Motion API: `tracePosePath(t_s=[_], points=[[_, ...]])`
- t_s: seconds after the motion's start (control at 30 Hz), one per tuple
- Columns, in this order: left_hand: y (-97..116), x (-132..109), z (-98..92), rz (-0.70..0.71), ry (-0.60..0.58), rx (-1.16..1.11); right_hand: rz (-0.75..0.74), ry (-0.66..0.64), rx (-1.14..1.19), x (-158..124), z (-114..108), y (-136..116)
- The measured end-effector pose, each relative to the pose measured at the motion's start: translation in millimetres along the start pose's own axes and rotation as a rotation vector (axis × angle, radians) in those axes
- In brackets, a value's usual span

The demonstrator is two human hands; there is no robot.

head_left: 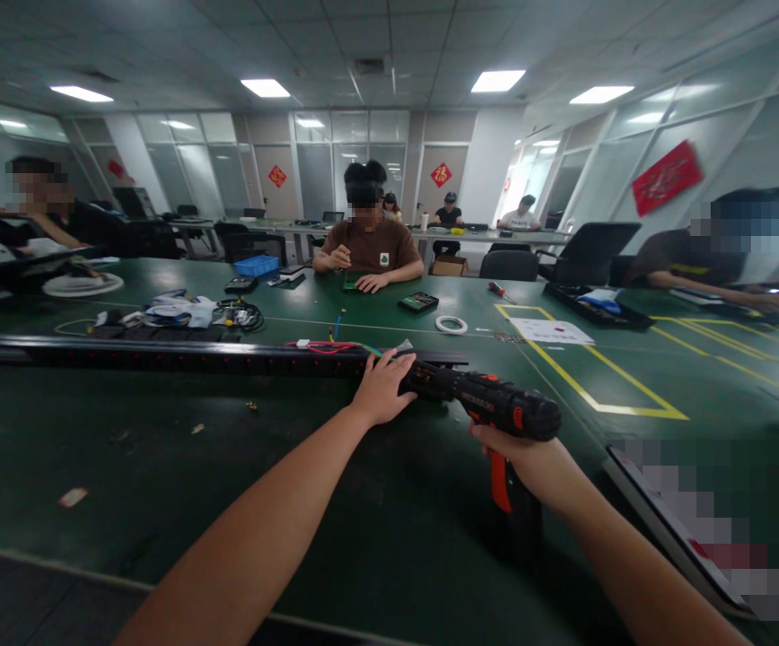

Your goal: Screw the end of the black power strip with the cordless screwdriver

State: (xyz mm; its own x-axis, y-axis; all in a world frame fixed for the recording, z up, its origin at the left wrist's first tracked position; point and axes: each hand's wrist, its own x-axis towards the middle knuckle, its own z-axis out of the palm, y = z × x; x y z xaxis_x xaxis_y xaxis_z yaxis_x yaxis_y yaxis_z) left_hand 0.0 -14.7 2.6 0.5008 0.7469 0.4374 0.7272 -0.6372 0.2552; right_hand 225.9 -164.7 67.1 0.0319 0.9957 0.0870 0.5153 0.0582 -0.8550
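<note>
My right hand is wrapped round the grip of a black and orange cordless drill, which points left. The drill's front end meets the right end of a long black rail lying across the table; the exact contact point is too dark to make out. My left hand lies on the rail near that end, fingers spread over its top. Red and green wires run along the top of the rail just beyond my left fingers.
Across the green table, a person handles a small green board. Behind the rail lie bundled cables, a blue basket, a white tape roll and a screwdriver. A black tray stands right; small scraps lie in front.
</note>
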Motion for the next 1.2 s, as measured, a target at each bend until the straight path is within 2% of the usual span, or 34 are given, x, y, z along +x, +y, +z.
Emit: tracePosePath(t_s=[0.53, 1.2], points=[[0, 0, 0.0, -0.003, -0.015, 0.006, -0.059, 0.051, -0.018, -1, 1, -3], [0, 0, -0.9, -0.010, -0.016, -0.007, -0.050, 0.010, -0.036, -3, 0, -11]])
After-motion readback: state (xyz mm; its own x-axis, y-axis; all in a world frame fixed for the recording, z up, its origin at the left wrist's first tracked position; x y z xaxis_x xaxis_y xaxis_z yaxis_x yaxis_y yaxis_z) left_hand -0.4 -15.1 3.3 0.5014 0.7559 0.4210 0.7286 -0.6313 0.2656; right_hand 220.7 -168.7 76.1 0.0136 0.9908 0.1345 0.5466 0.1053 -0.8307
